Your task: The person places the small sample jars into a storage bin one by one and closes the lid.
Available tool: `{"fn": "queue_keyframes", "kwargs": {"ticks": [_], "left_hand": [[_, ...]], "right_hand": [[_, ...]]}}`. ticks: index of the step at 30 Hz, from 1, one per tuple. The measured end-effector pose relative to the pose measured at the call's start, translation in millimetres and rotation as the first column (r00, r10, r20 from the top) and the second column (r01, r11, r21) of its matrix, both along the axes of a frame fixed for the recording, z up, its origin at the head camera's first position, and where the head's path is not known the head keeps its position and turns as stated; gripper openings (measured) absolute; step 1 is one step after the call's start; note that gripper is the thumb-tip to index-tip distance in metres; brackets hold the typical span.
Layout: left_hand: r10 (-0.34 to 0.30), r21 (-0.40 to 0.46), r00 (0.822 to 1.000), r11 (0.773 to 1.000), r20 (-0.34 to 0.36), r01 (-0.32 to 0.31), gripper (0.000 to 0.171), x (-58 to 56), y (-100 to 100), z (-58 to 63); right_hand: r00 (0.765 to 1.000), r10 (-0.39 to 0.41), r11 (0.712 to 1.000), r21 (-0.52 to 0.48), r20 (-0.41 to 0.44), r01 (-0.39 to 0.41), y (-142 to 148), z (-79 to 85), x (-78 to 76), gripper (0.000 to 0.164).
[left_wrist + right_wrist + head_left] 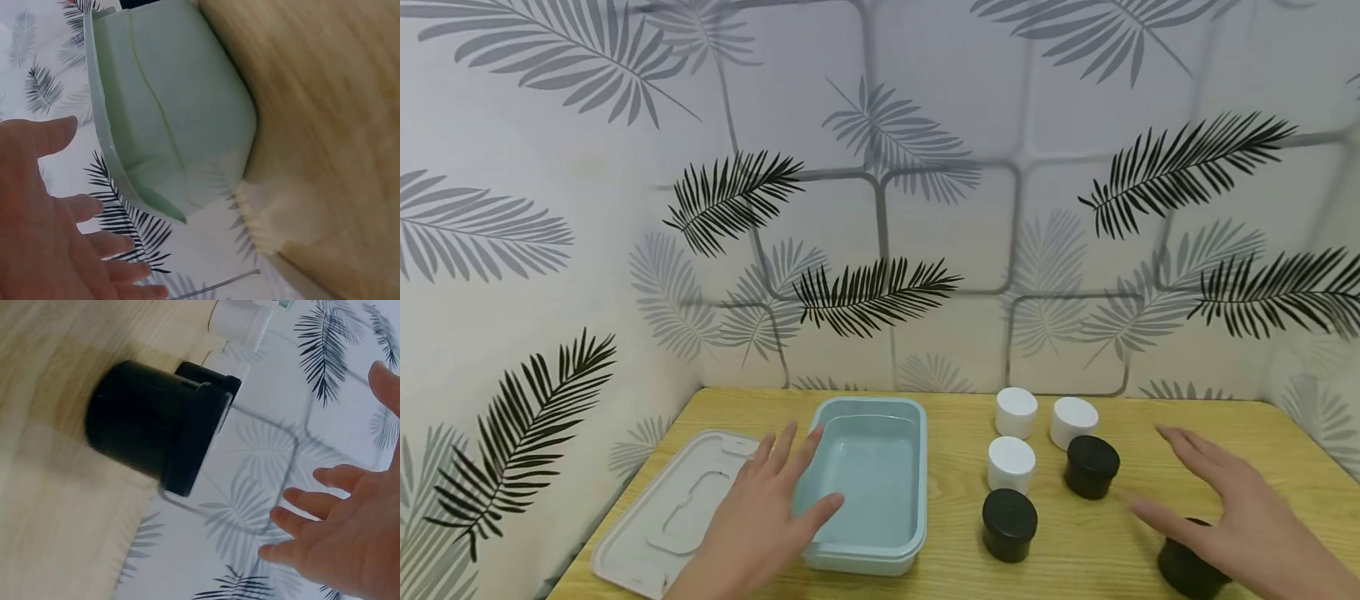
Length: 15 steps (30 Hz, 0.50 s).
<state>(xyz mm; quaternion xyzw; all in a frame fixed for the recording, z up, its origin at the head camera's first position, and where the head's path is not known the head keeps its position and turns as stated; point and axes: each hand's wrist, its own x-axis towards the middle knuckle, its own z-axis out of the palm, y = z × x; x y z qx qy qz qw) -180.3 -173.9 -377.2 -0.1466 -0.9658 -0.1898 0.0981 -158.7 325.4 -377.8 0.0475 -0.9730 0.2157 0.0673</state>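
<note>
A pale blue-green plastic box [867,475] stands uncovered on the table. My left hand [767,508] hovers at its left side with fingers spread, holding nothing; it overlaps the box's edge in the head view. In the left wrist view the box [181,106] is apart from the hand [56,219]. On the right, my right hand [1247,508] is held above a black lidded jar [1183,571], partly covering it. The right wrist view has this hand [344,519] with straight fingers, apart from the black jar [150,419].
A whitish flat lid [655,517] lies left of the box, partly behind my left hand. Right of the box stand white jars [1011,464] in a loose group with two black jars [1009,525] [1091,467]. A leaf-patterned wall [925,350] closes off the table's back.
</note>
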Motion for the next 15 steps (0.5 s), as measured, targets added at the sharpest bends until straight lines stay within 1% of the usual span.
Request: {"fn": "queue_keyframes", "kwargs": {"ticks": [3,5,7,9,10,11,12,13,14,15], "left_hand": [[-0.005,0.116,0.994,0.993,0.105,-0.008,0.090,3.1,-6.8,-4.6],[-0.006,0.196,0.985,0.980,0.173,-0.028,0.097,3.8,-11.4,-8.0],[-0.009,0.258,0.972,0.965,0.234,-0.053,0.104,3.7,-15.7,-11.3],[-0.020,0.327,0.955,0.942,0.296,-0.081,0.110,3.7,-19.3,-14.3],[-0.037,0.361,0.947,0.928,0.320,-0.086,0.112,3.4,-21.0,-15.5],[-0.056,0.391,0.937,0.916,0.344,-0.089,0.114,3.0,-22.8,-16.6],[-0.078,0.423,0.928,0.902,0.364,-0.090,0.116,2.8,-24.3,-17.8],[-0.106,0.456,0.917,0.886,0.385,-0.089,0.116,2.0,-25.6,-18.8],[-0.134,0.491,0.905,0.866,0.404,-0.091,0.117,1.0,-26.9,-20.1],[-0.165,0.528,0.893,0.845,0.418,-0.091,0.117,-0.2,-27.9,-21.6]], "right_hand": [[0.994,-0.015,0.999,-0.043,0.105,0.020,12.9,-2.8,-1.5,0.105],[0.988,0.014,0.992,-0.125,0.156,0.006,22.8,-6.5,-2.7,0.101],[0.982,0.061,0.975,-0.221,0.179,-0.021,33.2,-12.3,-2.7,0.094],[0.976,0.120,0.943,-0.329,0.184,-0.054,44.8,-21.1,-2.6,0.088],[0.971,0.156,0.917,-0.391,0.179,-0.075,51.1,-26.7,-2.3,0.085],[0.966,0.187,0.898,-0.430,0.178,-0.095,57.6,-32.0,-1.6,0.080],[0.959,0.227,0.873,-0.472,0.170,-0.123,65.7,-39.0,-2.1,0.077],[0.951,0.273,0.842,-0.515,0.148,-0.162,73.8,-46.7,-2.8,0.076],[0.941,0.315,0.810,-0.553,0.125,-0.198,81.1,-54.1,-3.3,0.076],[0.929,0.347,0.786,-0.582,0.131,-0.211,86.4,-59.2,-3.5,0.077]]}}
